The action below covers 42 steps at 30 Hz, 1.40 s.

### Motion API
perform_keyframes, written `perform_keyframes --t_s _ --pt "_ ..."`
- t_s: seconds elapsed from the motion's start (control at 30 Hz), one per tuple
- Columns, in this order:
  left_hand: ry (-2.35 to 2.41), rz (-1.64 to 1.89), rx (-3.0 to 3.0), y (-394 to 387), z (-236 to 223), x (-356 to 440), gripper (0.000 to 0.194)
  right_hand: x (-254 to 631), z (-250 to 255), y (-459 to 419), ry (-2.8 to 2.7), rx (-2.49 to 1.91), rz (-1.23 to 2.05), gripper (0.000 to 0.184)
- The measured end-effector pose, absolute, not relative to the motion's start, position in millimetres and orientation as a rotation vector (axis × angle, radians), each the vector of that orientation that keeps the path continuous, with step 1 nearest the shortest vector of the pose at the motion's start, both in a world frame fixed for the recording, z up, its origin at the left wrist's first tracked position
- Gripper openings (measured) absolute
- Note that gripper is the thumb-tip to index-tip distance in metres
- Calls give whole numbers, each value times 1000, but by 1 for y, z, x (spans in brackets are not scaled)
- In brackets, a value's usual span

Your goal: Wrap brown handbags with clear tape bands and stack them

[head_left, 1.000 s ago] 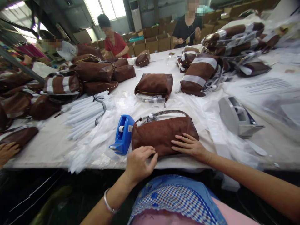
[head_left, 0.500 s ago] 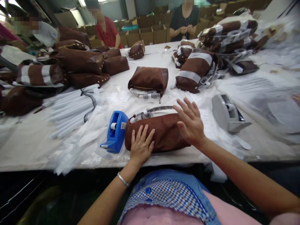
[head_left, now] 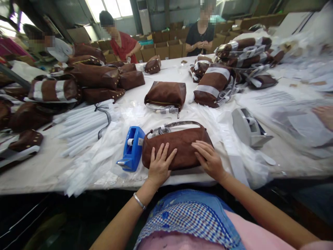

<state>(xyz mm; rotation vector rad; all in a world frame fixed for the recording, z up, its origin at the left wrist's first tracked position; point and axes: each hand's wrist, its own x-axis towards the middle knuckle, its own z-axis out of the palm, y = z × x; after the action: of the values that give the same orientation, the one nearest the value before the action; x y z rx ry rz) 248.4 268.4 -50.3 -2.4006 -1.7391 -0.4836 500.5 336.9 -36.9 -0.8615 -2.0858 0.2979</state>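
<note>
A brown handbag (head_left: 179, 140) lies on its side on the white-covered table right in front of me, its strap arching along the far edge. My left hand (head_left: 160, 163) rests flat on the bag's left part, fingers spread. On the right part lies my right hand (head_left: 209, 159), fingers stretched out and touching the brown surface. Just left of the bag, close against it, stands a blue tape dispenser (head_left: 131, 151). A grey tape dispenser (head_left: 248, 128) is farther off to the right. Beyond the bag sits another brown bag (head_left: 165, 93) with a zip.
White paper rolls (head_left: 84, 126) lie at left, before a heap of brown bags (head_left: 96, 76). Wrapped bags (head_left: 213, 83) are piled at back right, near plastic sheets (head_left: 283, 114). Across the table are a person in red (head_left: 125, 45) and a person in black (head_left: 199, 38). Another person's hand (head_left: 324, 116) shows at right.
My right hand has come down from above the bag's right end onto its surface. My left hand stays on the bag. The view has tilted up slightly.
</note>
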Motion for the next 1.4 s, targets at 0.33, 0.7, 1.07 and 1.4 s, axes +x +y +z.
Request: perform_keyframes --t_s 0.33,0.7,1.07,1.4 --pt "-1772 -741 -2368 282 -42 248 69 499 -84 266 -1312 -1369 2009 62" --pt "-2276 -2917 -1333 292 13 308 47 428 5 321 -1763 -980 704 87" --pt "-2753 -1858 -2565 227 -20 295 41 500 -25 341 -2612 -644 168 91" --pt "-1448 -319 -2664 266 -19 197 76 519 -14 358 -2811 -487 155 76"
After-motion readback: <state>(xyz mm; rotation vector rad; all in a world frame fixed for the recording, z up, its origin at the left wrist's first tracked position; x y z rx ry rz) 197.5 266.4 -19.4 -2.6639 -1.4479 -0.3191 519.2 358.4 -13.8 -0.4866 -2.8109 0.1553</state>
